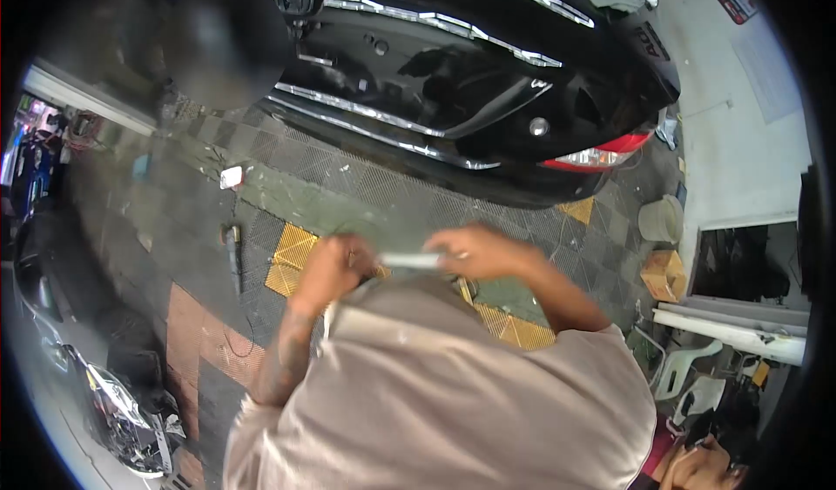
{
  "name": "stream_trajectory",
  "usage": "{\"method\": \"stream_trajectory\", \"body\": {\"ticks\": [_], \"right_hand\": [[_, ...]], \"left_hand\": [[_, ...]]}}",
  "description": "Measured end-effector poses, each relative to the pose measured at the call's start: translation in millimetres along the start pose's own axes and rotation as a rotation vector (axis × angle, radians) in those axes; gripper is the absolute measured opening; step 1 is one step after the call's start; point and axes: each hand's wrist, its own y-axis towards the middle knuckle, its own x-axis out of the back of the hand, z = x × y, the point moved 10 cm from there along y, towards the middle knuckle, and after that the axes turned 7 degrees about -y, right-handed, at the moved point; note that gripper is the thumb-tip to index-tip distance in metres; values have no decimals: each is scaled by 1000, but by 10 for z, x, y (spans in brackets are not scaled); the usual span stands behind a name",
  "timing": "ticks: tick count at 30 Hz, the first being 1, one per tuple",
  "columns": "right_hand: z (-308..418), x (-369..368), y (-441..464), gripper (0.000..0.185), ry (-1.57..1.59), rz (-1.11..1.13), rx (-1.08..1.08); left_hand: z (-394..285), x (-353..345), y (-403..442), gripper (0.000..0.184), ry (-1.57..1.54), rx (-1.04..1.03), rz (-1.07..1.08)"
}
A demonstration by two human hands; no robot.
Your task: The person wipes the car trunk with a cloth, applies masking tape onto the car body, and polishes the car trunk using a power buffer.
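Between my two hands a short whitish strip (411, 261) is stretched level in front of my body, too blurred to name more exactly. My left hand (342, 266) is closed at its left end, and my right hand (486, 251) pinches its right end. Beneath the hands lies the tiled floor, with yellow floor tiles (293, 246) beside my left hand. A black car (435, 76) stands ahead of me, its red and clear tail light (601, 154) beyond my right hand. My beige shirt fills the lower middle.
A dark hand tool (232, 256) and a small white object (231, 177) lie on the floor at left. A motorcycle (113, 394) is at lower left. Along the right wall are a bucket (661, 220), a cardboard box (664, 275) and a chair (684, 366). Another person (701, 464) is at lower right.
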Motion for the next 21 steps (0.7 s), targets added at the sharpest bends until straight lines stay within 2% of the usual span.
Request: {"method": "stream_trajectory", "body": {"ticks": [4, 8, 10, 12, 14, 16, 18, 21], "right_hand": [[267, 700, -476, 35, -168, -274, -290], [458, 1031, -846, 39, -222, -516, -347], [706, 1193, -927, 36, -181, -619, -107], [762, 1366, -1039, 38, -91, -549, -84], [843, 1485, -1081, 41, 378, -358, 111], [977, 1691, -1036, 37, 276, -323, 33], [1030, 1881, -945, 31, -643, -138, -140], [1018, 2207, -931, 29, -770, -83, -155]], "left_hand": [[-159, 6, 513, 12, -127, -74, 151], [-368, 85, 869, 11, -198, -130, 230], [-289, 44, 1004, 10, -247, -140, 249], [-108, -45, 1127, 10, -485, -89, 262], [-90, -160, 1155, 10, -550, -99, 262], [-98, -290, 1179, 11, -606, -116, 248], [-17, -417, 1188, 11, -485, -80, 133], [236, -636, 1276, 10, -681, -40, -24]]}}
